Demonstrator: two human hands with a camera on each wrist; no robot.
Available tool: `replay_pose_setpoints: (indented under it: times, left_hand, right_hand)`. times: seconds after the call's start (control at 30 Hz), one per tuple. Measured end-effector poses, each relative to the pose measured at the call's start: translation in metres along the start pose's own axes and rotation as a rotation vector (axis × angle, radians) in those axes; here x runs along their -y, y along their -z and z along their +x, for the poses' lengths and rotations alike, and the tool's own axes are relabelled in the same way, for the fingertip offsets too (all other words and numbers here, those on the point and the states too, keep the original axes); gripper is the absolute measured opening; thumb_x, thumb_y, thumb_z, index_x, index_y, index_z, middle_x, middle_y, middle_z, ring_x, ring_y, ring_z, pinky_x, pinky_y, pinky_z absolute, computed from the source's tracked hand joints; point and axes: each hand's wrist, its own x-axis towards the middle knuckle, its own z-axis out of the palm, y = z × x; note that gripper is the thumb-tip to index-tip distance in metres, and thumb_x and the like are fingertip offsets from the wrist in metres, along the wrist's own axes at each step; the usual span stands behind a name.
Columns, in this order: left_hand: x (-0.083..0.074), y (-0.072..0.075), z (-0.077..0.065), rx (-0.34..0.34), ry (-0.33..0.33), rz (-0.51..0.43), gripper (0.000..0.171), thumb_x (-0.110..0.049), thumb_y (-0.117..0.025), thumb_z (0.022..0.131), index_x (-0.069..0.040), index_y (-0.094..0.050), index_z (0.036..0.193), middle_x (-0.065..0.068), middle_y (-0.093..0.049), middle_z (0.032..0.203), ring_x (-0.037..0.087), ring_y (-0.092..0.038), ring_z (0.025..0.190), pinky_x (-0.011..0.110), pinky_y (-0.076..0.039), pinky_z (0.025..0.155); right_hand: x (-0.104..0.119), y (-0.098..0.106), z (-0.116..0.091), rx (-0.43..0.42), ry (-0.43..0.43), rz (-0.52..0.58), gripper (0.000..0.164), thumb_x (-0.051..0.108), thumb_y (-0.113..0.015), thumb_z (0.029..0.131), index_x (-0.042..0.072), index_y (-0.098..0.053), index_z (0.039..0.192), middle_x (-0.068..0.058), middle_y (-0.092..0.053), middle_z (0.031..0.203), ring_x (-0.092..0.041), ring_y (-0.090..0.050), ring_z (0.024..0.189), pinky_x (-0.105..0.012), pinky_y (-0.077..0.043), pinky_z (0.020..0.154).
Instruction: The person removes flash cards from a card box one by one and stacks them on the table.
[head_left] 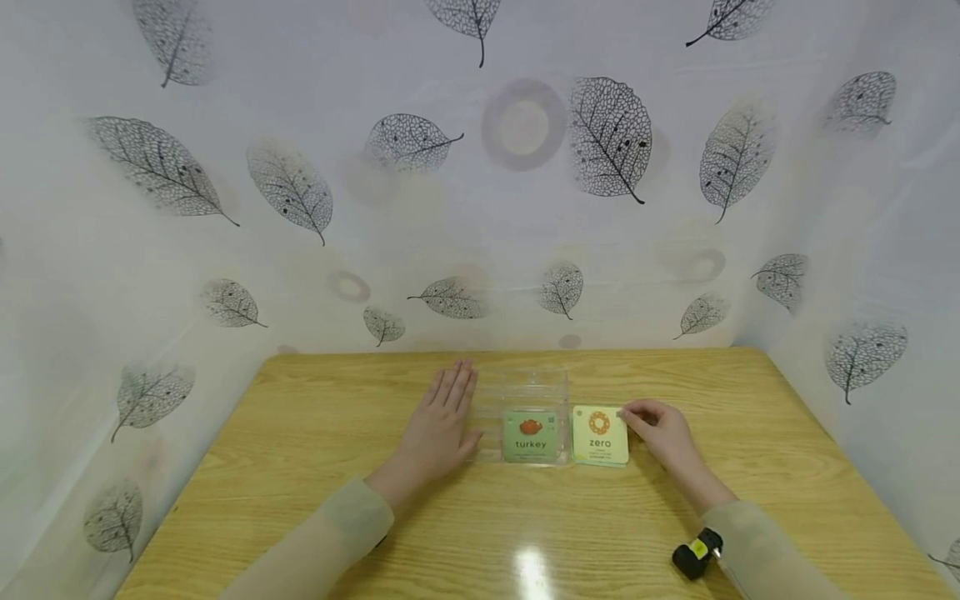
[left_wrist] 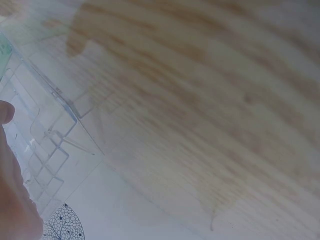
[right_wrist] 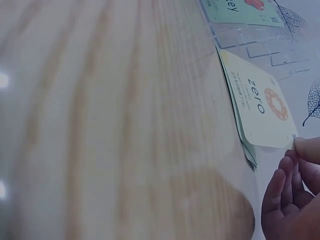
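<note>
My right hand [head_left: 663, 437] pinches the upper right corner of a pale yellow flash card [head_left: 600, 450] printed "zero" with an orange ring. Seen from the right wrist, thumb and fingertip [right_wrist: 306, 149] hold that corner, and the green edges of more cards [right_wrist: 244, 145] show beneath it. Left of this pile lies a clear plastic box [head_left: 566, 400] with compartments. A green "turkey" card [head_left: 531, 454] sits in its front right compartment. My left hand [head_left: 438, 429] lies with straight fingers along the box's left side, thumb pointing toward it.
The wooden table [head_left: 360, 383] reaches back to a white leaf-print cloth [head_left: 480, 233] that also hangs along both sides. A small black device with a yellow patch [head_left: 697, 552] is at the right sleeve.
</note>
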Motion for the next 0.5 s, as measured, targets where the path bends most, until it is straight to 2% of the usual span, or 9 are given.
replay_pose_setpoints:
  times: [0.3,0.5]
  left_hand:
    - [-0.0004,-0.0001,0.0002,0.004,-0.001,0.012,0.09,-0.054,-0.053,0.106,0.005,-0.022,0.166,0.021,-0.019,0.177,0.035,-0.017,0.166,0.046,-0.018,0.137]
    - [-0.0003,0.0001,0.0005,0.007,0.002,-0.002,0.091,-0.054,-0.054,0.106,0.005,-0.02,0.167,0.021,-0.017,0.177,0.035,-0.017,0.166,0.047,-0.017,0.137]
  right_hand:
    - [-0.0018,-0.0018,0.0023,-0.024,0.014,-0.047,0.027,0.015,-0.073,0.101,-0.01,-0.074,0.113,-0.018,-0.076,0.104,0.002,-0.056,0.077,-0.014,-0.05,0.068]
    - [-0.0032,-0.0034,0.0051,-0.034,0.016,-0.058,0.027,0.015,-0.075,0.1,-0.009,-0.074,0.112,-0.019,-0.076,0.103,0.0,-0.057,0.079,-0.014,-0.05,0.068]
